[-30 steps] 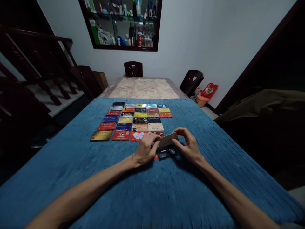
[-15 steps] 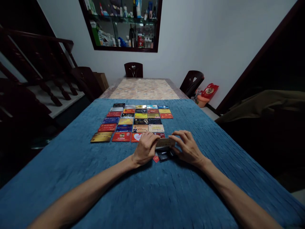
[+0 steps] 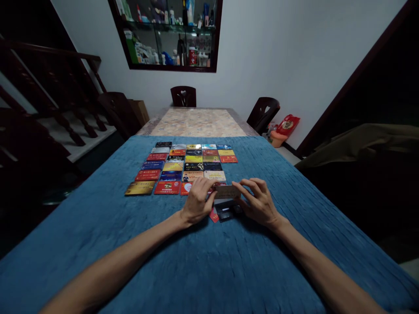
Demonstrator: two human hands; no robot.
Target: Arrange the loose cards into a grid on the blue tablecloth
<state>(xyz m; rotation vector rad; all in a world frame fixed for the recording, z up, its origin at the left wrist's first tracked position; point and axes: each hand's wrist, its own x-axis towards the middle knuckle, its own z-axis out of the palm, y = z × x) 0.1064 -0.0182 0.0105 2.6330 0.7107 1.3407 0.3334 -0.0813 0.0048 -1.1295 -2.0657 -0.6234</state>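
Between my two hands a pale card point(image 3: 227, 192) is held up on edge by its short ends. My left hand point(image 3: 198, 203) pinches its left end, and my right hand point(image 3: 257, 201) grips the right end between thumb and fingers. Under the card, on the blue cloth, lie several dark cards point(image 3: 225, 213), partly hidden by my right hand. A red card point(image 3: 214, 215) pokes out beside them on the left. Beyond my hands, colourful cards lie in rows, among them a gold card point(image 3: 140, 188) and a red card point(image 3: 166, 187). My left hand covers part of the nearest row.
A blue cloth point(image 3: 209, 270) covers the near part of the table, with the patterned tabletop point(image 3: 196, 122) bare beyond it. Dark chairs point(image 3: 263, 114) stand around the far end. A stair railing point(image 3: 59, 109) is at the left, a glass-shelved cabinet point(image 3: 170, 35) on the wall.
The pale card has risen slightly and tilted so that more of its face shows. Both hands have barely moved, and the laid-out cards are as before.
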